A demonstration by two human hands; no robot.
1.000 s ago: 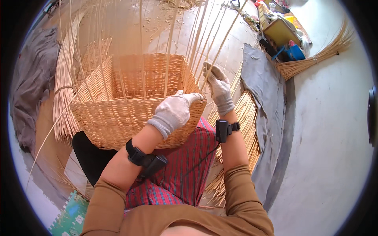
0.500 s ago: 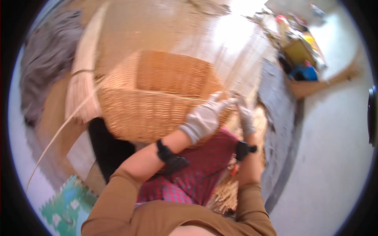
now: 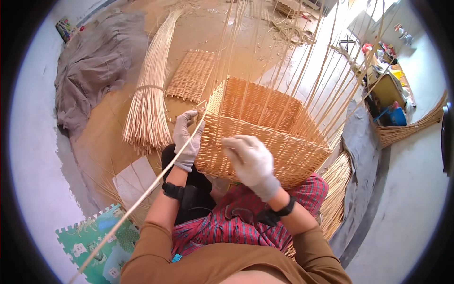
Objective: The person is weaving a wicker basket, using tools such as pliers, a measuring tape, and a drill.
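Observation:
A half-woven wicker basket (image 3: 265,151) rests against my lap, with thin upright stakes (image 3: 309,61) rising from its rim. My left hand (image 3: 187,142), in a white glove, is closed at the basket's left corner, thumb and fingers pinching near the rim. From that corner a long pale wicker strand (image 3: 137,203) runs across the hand down to the lower left. In front of the near wall, my white-gloved right hand (image 3: 253,165) hangs slightly blurred, its fingers curled together. Nothing shows between them.
Beyond the basket lie a tied bundle of wicker rods (image 3: 151,94) and a flat woven panel (image 3: 191,75). A grey cloth heap (image 3: 99,66) is at the far left. Loose rods (image 3: 338,180) lie at my right, beside grey sheeting (image 3: 364,142). A green foam mat (image 3: 97,241) sits near left.
Both hands were together at the basket's right corner. My left hand is now at the left corner, my right before the near wall. The basket appears farther right, and its tall stakes now show clearly.

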